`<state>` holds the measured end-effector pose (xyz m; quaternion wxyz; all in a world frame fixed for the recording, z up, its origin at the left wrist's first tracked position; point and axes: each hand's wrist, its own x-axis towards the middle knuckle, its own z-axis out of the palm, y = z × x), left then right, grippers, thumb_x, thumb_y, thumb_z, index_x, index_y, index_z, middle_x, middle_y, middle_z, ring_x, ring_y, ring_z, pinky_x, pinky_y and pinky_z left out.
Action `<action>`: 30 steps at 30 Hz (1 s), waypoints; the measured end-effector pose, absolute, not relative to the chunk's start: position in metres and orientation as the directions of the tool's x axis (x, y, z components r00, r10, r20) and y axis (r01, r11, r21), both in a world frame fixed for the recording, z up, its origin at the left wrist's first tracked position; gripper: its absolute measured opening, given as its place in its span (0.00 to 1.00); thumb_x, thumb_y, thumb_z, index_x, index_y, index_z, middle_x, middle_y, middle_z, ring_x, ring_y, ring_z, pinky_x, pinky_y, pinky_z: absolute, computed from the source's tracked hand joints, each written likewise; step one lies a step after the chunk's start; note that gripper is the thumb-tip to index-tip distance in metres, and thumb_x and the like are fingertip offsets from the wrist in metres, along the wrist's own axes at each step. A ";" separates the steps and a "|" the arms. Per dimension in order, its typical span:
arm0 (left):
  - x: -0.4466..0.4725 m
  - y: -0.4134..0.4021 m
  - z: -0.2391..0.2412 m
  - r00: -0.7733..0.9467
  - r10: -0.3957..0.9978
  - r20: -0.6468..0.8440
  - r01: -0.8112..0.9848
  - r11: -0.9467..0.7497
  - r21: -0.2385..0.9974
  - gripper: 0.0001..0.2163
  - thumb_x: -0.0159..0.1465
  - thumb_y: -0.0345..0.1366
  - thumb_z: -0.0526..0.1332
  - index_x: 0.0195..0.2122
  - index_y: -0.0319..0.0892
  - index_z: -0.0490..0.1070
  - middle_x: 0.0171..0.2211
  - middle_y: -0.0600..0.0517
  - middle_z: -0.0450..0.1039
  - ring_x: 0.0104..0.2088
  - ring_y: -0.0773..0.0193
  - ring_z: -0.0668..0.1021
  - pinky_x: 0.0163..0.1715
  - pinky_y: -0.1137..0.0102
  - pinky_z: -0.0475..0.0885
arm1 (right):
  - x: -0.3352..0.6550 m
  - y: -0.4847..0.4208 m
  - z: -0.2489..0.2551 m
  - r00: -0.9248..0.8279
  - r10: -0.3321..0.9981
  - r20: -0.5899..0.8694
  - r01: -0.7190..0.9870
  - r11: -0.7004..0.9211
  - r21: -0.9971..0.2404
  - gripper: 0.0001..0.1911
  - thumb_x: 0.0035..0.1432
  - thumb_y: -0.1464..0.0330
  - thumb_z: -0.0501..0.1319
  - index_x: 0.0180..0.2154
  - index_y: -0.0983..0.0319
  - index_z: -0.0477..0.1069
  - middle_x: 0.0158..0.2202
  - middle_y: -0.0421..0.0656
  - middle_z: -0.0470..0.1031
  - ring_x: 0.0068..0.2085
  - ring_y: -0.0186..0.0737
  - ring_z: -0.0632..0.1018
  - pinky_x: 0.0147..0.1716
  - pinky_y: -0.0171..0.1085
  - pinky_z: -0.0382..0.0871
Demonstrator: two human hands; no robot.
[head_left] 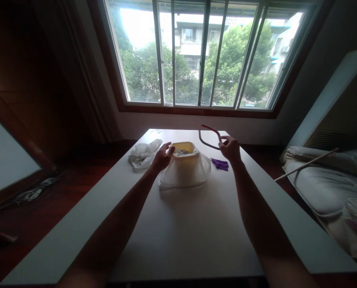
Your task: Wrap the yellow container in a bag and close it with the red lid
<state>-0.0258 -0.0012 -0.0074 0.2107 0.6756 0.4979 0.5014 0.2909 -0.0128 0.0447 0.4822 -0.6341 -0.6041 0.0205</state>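
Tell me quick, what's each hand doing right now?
Left hand: at the bin's rim, fingers partly curled; can't tell if it's gripping.
Right hand: closed, holding the frame up.

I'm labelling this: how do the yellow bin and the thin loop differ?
The yellow bin is a container; the thin loop is a hollow frame. The bin stands on the table with a whitish bag around it; the loop is held by the right hand. Both have rounded corners.
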 end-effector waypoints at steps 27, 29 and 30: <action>-0.034 -0.015 0.002 0.243 0.790 0.563 0.552 -0.590 0.589 0.21 0.54 0.49 0.72 0.44 0.42 0.75 0.62 0.41 0.67 0.66 0.42 0.65 0.66 0.51 0.60 | 0.203 0.008 0.019 -0.035 0.831 0.554 0.681 0.426 -0.596 0.15 0.60 0.65 0.59 0.43 0.64 0.81 0.43 0.50 0.81 0.41 0.42 0.80 0.45 0.38 0.72; -0.034 -0.014 0.001 0.232 0.795 0.560 0.572 -0.577 0.582 0.21 0.53 0.49 0.72 0.43 0.43 0.75 0.63 0.41 0.66 0.67 0.42 0.65 0.66 0.50 0.59 | 0.203 0.007 0.019 -0.051 0.825 0.563 0.673 0.445 -0.591 0.14 0.60 0.65 0.60 0.42 0.64 0.80 0.45 0.50 0.80 0.43 0.43 0.79 0.47 0.39 0.72; -0.034 -0.014 0.001 0.224 0.802 0.553 0.589 -0.564 0.579 0.22 0.52 0.50 0.72 0.43 0.43 0.75 0.64 0.40 0.65 0.67 0.42 0.64 0.66 0.49 0.59 | 0.203 0.007 0.020 -0.060 0.825 0.562 0.667 0.452 -0.593 0.14 0.60 0.65 0.60 0.42 0.64 0.80 0.46 0.50 0.79 0.43 0.43 0.79 0.47 0.39 0.72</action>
